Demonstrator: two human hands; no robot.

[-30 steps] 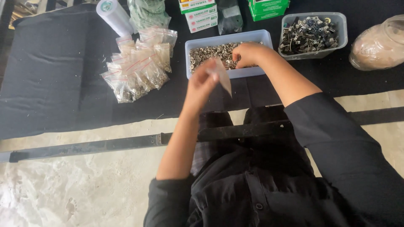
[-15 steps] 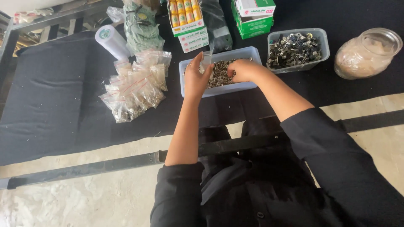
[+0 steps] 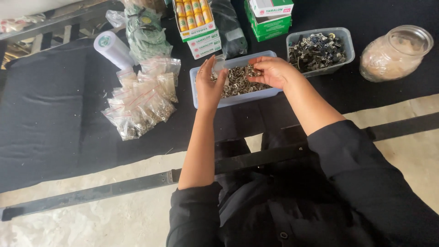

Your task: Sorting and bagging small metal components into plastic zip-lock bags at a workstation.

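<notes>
Black cloth-covered table over a pale concrete floor, crowded with sorting supplies. Over the pale blue tray (image 3: 201, 93) of small metal fittings (image 3: 238, 82), left hand (image 3: 209, 87) upright, fingers curled round what seems a small clear bag (image 3: 219, 65), mouth held toward the right, though too blurred to be sure. Right hand (image 3: 273, 72) cupped low above the fittings, fingertips drawn together as if pinching a few pieces, close beside the bag for a short drop. To the left, a slumped heap of filled zip bags (image 3: 139, 103), glossy and crinkled, near a white roll (image 3: 113, 49). Just beside the tray on the right, a second clear tub (image 3: 347, 45) of darker, tangled hardware. Farther right, a rounded glass jar (image 3: 395, 55). Behind, stacked cardboard boxes (image 3: 197, 27), yellow and green.
</notes>
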